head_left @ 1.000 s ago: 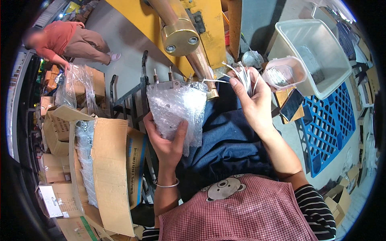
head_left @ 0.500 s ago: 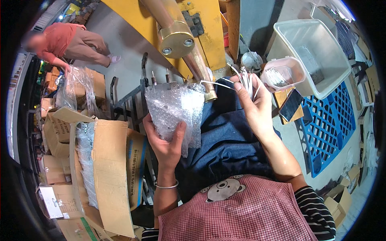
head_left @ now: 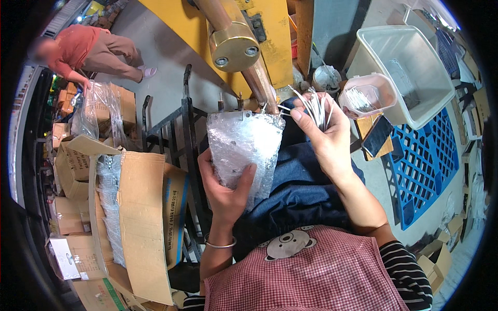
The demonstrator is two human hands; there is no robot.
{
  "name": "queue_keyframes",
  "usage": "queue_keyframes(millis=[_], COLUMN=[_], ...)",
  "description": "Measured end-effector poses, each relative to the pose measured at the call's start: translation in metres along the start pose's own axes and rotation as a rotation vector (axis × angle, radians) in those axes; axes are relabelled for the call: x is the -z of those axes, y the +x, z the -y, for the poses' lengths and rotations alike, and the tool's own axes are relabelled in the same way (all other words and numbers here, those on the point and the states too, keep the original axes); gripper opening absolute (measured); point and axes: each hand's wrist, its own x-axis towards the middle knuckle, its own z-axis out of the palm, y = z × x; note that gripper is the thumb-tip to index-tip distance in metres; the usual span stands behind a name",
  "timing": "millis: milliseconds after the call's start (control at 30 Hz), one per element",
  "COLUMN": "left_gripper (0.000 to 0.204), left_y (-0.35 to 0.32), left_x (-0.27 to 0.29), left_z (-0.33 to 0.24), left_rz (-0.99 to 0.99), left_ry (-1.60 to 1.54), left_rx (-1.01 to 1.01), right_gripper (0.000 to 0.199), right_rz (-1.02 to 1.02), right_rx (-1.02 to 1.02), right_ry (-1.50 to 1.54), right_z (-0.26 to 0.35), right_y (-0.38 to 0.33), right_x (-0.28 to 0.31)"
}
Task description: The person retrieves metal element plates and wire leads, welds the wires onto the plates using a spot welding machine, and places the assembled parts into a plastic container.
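Note:
My left hand [head_left: 226,194] is closed round the lower part of a flat metal piece in bubble wrap [head_left: 246,147], thumb across its front. Bare metal and two studs stick out along the piece's top edge. Its upper right corner lies at the lower end of the copper-coloured machine arm [head_left: 259,85]; whether they touch I cannot tell. My right hand [head_left: 332,140] holds a bundle of thin white strips [head_left: 315,108], fanned between thumb and fingers. One strip appears to reach from the fingertips toward that corner.
Left of me stands an open carton [head_left: 142,223] with bubble-wrapped items, beside a black metal frame [head_left: 185,122]. At right are a tub of white strips [head_left: 386,93], a phone [head_left: 377,136], a large bin [head_left: 436,67] and a blue pallet [head_left: 415,176]. A person [head_left: 85,49] handles plastic-covered cartons.
My left hand has carried the wrapped piece to the right, its corner now by the machine arm's lower end. My right hand stays nearly in place, the gap between both hands smaller.

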Motion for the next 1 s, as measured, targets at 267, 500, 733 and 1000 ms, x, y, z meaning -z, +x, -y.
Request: queue_keyframes(millis=[267,500,733,1000], left_gripper=[0.066,0.062,0.061,0.065], left_y=[0.0,0.008,0.008,0.008], left_x=[-0.003,-0.003,0.002,0.007], left_z=[0.003,0.0,-0.003,0.013], left_rz=[-0.005,0.011,0.082,0.024], left_ry=[0.007,0.034,-0.171,0.038], left_rx=[-0.034,-0.105,0.063,-0.112], right_gripper=[0.017,0.016,0.015,0.017], right_rz=[0.047,0.046,-0.001,-0.141], right_rx=[-0.022,0.012,0.025,0.072], right_ry=[0.009,-0.026,-0.09,-0.146], right_z=[-0.007,-0.011,-0.007,-0.005], right_y=[0.007,0.013,0.008,0.004], right_x=[-0.005,-0.003,0.017,0.04])
